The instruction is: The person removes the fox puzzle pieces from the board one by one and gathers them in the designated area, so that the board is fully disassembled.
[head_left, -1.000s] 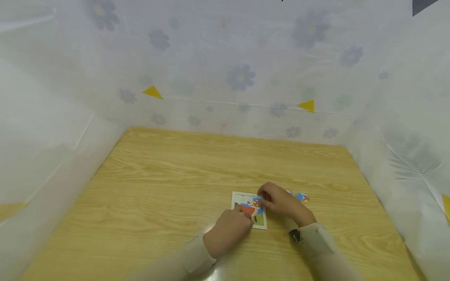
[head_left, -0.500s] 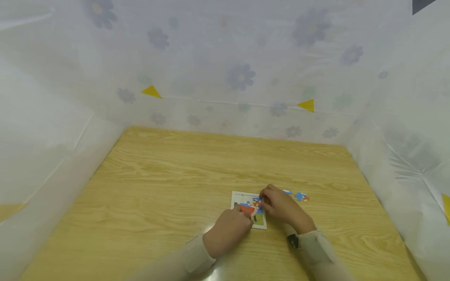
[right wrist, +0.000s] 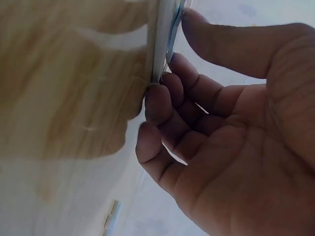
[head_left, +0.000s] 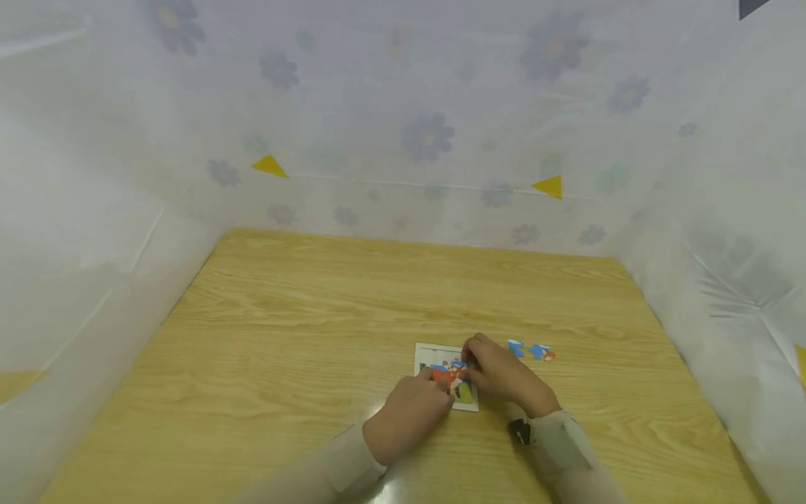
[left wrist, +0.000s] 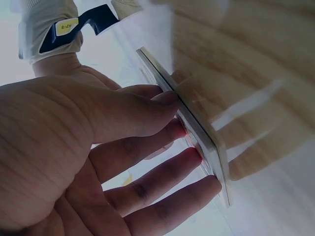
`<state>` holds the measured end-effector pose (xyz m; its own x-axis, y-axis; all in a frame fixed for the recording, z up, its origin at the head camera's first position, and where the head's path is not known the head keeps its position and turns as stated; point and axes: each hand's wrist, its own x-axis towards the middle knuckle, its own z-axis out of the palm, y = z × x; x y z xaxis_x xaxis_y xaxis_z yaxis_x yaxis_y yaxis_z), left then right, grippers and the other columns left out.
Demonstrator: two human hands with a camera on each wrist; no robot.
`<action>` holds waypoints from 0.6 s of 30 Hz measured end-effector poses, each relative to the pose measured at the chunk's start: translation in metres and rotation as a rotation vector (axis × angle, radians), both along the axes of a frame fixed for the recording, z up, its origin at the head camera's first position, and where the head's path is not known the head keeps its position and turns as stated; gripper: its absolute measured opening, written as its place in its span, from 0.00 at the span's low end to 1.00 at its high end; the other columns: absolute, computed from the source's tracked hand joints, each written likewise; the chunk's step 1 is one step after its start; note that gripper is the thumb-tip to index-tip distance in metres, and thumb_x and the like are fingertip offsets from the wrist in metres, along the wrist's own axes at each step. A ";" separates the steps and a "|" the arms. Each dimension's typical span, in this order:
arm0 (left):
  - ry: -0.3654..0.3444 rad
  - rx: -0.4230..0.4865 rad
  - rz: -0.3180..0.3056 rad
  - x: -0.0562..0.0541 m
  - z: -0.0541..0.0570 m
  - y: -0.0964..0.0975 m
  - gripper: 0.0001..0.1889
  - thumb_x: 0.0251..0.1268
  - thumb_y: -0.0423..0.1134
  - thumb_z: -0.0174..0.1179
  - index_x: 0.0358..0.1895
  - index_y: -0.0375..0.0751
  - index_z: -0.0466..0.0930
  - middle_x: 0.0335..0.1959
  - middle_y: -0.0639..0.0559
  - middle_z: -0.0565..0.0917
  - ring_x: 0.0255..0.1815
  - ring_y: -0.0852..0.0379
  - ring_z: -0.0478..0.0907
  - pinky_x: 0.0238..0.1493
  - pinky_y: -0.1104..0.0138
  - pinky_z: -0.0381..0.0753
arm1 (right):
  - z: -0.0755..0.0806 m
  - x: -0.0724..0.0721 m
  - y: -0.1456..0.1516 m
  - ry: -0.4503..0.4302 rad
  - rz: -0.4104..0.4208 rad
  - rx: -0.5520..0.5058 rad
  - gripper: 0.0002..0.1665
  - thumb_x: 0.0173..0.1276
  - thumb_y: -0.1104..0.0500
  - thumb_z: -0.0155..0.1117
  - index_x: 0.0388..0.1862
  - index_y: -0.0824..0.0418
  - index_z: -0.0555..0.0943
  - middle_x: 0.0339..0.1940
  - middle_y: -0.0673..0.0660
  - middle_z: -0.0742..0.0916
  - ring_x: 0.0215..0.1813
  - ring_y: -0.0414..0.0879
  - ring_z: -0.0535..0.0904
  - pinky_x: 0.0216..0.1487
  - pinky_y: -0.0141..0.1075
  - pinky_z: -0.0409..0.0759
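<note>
A small jigsaw puzzle board [head_left: 419,355] with a white border lies on the table, with red, blue and green picture pieces in it. My left hand [head_left: 411,409] rests on its left part. In the left wrist view several fairly straight fingertips touch the picture side, and the thumb lies at the edge of the board [left wrist: 209,145]. At the board's right side my right hand [head_left: 504,371] pinches a thin puzzle piece [right wrist: 174,34] between thumb and index finger, tilted against the board. The fingers partly hide the picture from above.
Beyond the right hand lie loose puzzle pieces, a blue one [head_left: 515,348] and a blue one with orange [head_left: 541,352]. The wooden table [head_left: 302,301] is enclosed by white flowered sheeting [head_left: 378,140] at the back and sides. A dark strap [head_left: 520,430] hangs by the right cuff.
My right hand has drawn slightly back and toward me, uncovering more of the loose blue piece. The piece under its fingers has shifted and tilted. My left hand stays in place.
</note>
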<state>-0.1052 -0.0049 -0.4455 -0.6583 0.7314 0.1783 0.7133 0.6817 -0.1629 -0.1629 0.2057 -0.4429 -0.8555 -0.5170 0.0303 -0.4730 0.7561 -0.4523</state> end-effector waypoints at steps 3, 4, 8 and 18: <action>0.005 0.002 -0.002 0.000 0.000 0.000 0.06 0.62 0.42 0.73 0.40 0.59 0.92 0.40 0.63 0.88 0.31 0.63 0.77 0.18 0.77 0.68 | -0.001 -0.003 0.002 -0.078 0.009 -0.046 0.09 0.71 0.64 0.69 0.42 0.62 0.76 0.38 0.51 0.76 0.36 0.42 0.71 0.36 0.34 0.75; 0.009 0.003 -0.003 0.000 0.000 0.000 0.05 0.62 0.42 0.73 0.40 0.59 0.92 0.40 0.63 0.88 0.30 0.63 0.76 0.17 0.77 0.67 | -0.002 -0.004 0.003 -0.091 0.012 -0.057 0.09 0.72 0.64 0.69 0.42 0.62 0.76 0.38 0.51 0.76 0.37 0.43 0.71 0.36 0.34 0.75; 0.022 -0.009 -0.004 0.001 0.000 0.000 0.05 0.63 0.42 0.73 0.39 0.59 0.92 0.38 0.64 0.88 0.29 0.63 0.75 0.16 0.77 0.65 | -0.004 -0.005 0.004 -0.129 0.013 -0.094 0.10 0.71 0.67 0.68 0.42 0.62 0.75 0.37 0.52 0.77 0.37 0.44 0.72 0.37 0.35 0.75; -0.007 -0.020 0.007 -0.002 0.000 0.001 0.06 0.63 0.43 0.73 0.42 0.59 0.92 0.41 0.62 0.88 0.32 0.62 0.77 0.18 0.76 0.69 | -0.003 -0.009 0.004 -0.162 0.021 -0.189 0.12 0.70 0.69 0.68 0.42 0.60 0.72 0.32 0.50 0.79 0.34 0.42 0.74 0.35 0.34 0.77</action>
<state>-0.1069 -0.0043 -0.4453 -0.6644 0.7303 0.1589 0.7098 0.6831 -0.1720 -0.1722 0.2097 -0.4461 -0.8464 -0.5325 -0.0082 -0.3974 0.6418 -0.6559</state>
